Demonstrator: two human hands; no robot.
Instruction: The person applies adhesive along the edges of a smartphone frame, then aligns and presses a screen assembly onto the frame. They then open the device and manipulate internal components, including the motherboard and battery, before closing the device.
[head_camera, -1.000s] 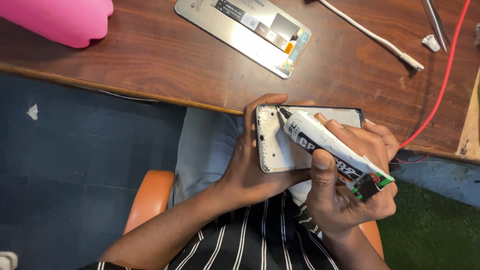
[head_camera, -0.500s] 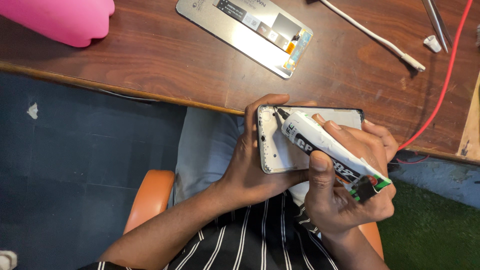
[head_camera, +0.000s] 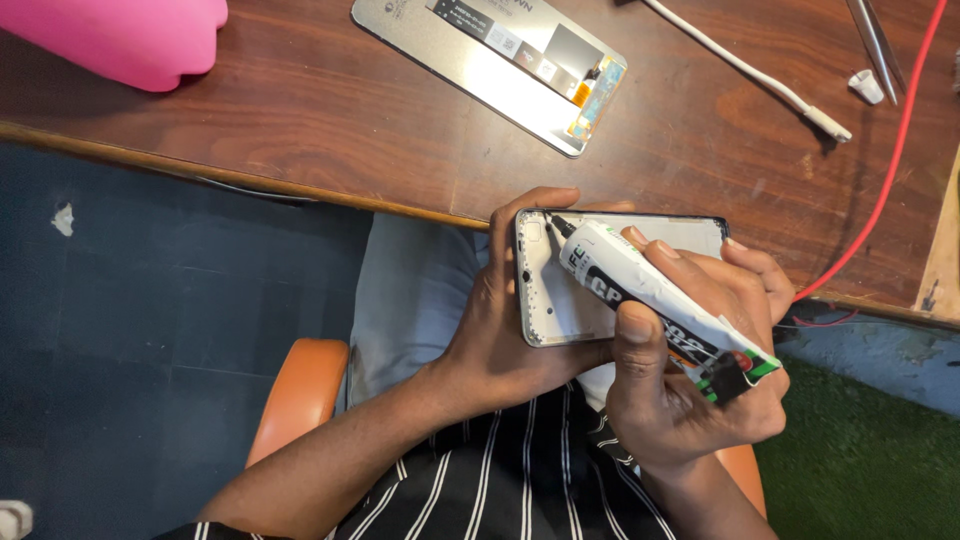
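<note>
My left hand (head_camera: 500, 320) grips a phone frame (head_camera: 560, 300), its pale inner side facing up, held over my lap just below the table edge. My right hand (head_camera: 690, 370) squeezes a white glue tube (head_camera: 650, 295) with black lettering and a green and black folded end. The tube's black nozzle touches the top left corner of the frame, near my left fingertips. My right fingers cover the frame's right part.
On the brown wooden table (head_camera: 330, 120) lie a detached phone screen panel (head_camera: 500, 65) face down, a white cable (head_camera: 750, 75), a red wire (head_camera: 885, 170), metal tweezers (head_camera: 875, 40) and a pink object (head_camera: 120, 40). An orange chair (head_camera: 295, 400) edge shows below, green mat at right.
The nozzle tip has crept slightly along the frame's top left corner. Both hands otherwise keep their places.
</note>
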